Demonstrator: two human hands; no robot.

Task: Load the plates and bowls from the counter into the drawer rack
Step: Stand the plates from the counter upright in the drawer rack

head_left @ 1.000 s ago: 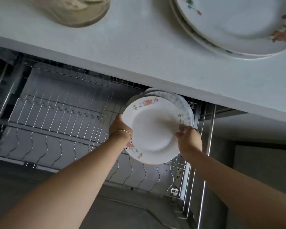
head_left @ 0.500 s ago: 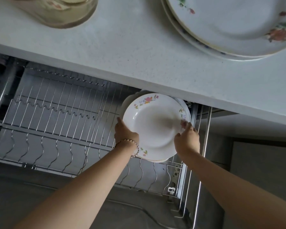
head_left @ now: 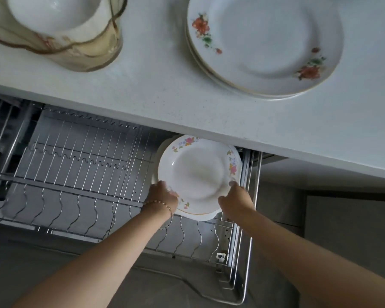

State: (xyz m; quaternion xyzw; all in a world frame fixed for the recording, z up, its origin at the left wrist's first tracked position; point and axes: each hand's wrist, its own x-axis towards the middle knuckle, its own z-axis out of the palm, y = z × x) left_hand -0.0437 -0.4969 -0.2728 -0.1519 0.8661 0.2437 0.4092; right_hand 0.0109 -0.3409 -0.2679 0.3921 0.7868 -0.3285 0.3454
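A white floral soup plate (head_left: pixel 198 172) stands on edge at the right end of the wire drawer rack (head_left: pixel 76 174), leaning against other plates behind it. My left hand (head_left: pixel 163 195), with a bead bracelet on its wrist, grips the plate's lower left rim. My right hand (head_left: pixel 236 197) grips its lower right rim. On the counter (head_left: pixel 153 90) above lies a stack of flat plates with red flowers (head_left: pixel 265 43). A stack of bowls (head_left: pixel 53 25), white ones inside a brownish glass one, sits at the counter's left.
The rack's slots to the left of the plates hold nothing. The counter edge overhangs the back of the drawer. The drawer's metal side frame (head_left: pixel 251 207) runs down the right, close to my right hand. A grey floor lies below.
Both hands slid down from the plate's sides to its lower rim. The plate has settled lower and further back in the rack. The view tilted up, showing more of the counter.
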